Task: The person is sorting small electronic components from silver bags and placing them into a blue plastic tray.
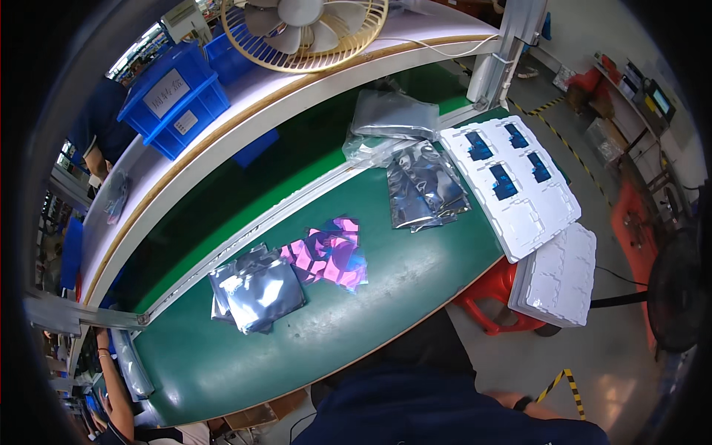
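My right hand (545, 412), with a dark watch at the wrist, is low on the right beside my dark blue clothing. It is away from the table, and its fingers are hidden. My left hand is out of view. On the green table (348, 330) lie silvery antistatic bags (263, 293), a loose pile of pink-purple film pieces (330, 254) and another stack of shiny bags (426, 185). At the table's right end rests a white plastic tray (530, 215) with several dark blue circuit-board-like parts (504, 182) in its pockets.
More white trays (560, 278) sit on a red stool (493, 300). Clear bags (393, 115) lie at the table's back edge. The raised shelf holds a fan (300, 37) and blue bins (174, 96). Another person's arm (115, 389) reaches in at far left. A black round fan (676, 289) stands right.
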Tool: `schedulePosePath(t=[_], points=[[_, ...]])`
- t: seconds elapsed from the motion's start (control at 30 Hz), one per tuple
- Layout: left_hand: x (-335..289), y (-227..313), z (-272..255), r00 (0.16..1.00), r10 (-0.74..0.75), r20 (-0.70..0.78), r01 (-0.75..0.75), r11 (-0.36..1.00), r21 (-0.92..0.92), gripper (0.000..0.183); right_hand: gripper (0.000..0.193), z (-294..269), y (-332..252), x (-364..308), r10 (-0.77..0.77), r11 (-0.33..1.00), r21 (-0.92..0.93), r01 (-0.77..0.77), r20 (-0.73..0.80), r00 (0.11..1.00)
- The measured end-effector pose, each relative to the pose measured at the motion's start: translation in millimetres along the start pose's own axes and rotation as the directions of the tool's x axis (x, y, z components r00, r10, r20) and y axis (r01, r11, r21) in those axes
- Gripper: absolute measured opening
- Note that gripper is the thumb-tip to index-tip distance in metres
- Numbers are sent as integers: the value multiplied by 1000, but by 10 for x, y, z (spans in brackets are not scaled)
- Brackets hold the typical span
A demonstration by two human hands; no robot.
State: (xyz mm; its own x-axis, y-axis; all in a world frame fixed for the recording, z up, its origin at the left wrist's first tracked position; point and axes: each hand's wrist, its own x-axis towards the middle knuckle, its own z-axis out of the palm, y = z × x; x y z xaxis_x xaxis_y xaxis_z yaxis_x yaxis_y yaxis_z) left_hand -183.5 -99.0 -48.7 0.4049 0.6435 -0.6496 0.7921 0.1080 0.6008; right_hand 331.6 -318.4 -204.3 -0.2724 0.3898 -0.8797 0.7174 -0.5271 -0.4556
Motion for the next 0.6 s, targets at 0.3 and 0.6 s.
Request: schedulePosePath(t=[0.3, 0.6], points=[[-61, -434, 122, 997, -11, 75, 16, 998, -67, 18, 35, 298, -127, -98, -5, 996, 88, 5, 5, 1000], [99, -696, 162, 996, 17, 90, -4, 991, -137, 19, 34, 52, -288, 41, -45, 989, 141, 52, -49, 998]])
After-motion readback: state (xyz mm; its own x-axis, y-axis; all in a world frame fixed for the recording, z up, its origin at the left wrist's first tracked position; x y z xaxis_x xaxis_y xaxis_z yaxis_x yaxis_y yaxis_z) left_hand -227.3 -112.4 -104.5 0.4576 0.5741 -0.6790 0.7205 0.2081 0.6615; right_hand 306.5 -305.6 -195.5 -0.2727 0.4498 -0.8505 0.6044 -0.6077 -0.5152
